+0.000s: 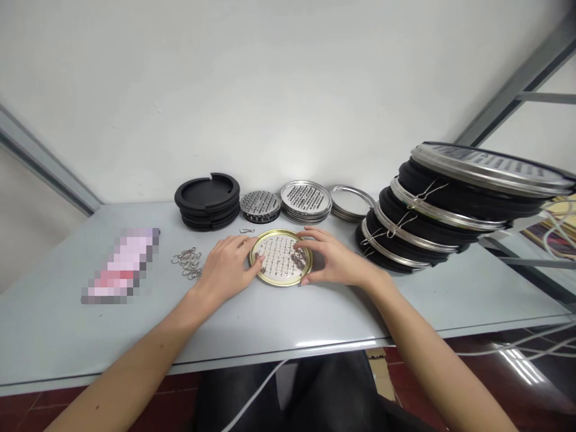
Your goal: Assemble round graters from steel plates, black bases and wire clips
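A round perforated metal disc (281,255) with a gold-coloured rim lies flat on the grey table, between my hands. My left hand (229,264) rests at its left edge, thumb over the rim and the other fingers close together. On the right side, my right hand (330,259) has its fingers spread around the rim, with some fingertips over the disc's surface. Both hands touch the disc. A small metal clip (246,231) lies behind my left hand, and a pile of wire clips (189,262) lies to its left.
Along the wall stand stacked black rings (207,204), rough metal discs (261,205), rimmed perforated discs (306,201) and plain metal rings (351,201). A tall leaning stack of black and silver assemblies (432,216) is at the right. A blurred pink object (121,264) lies left.
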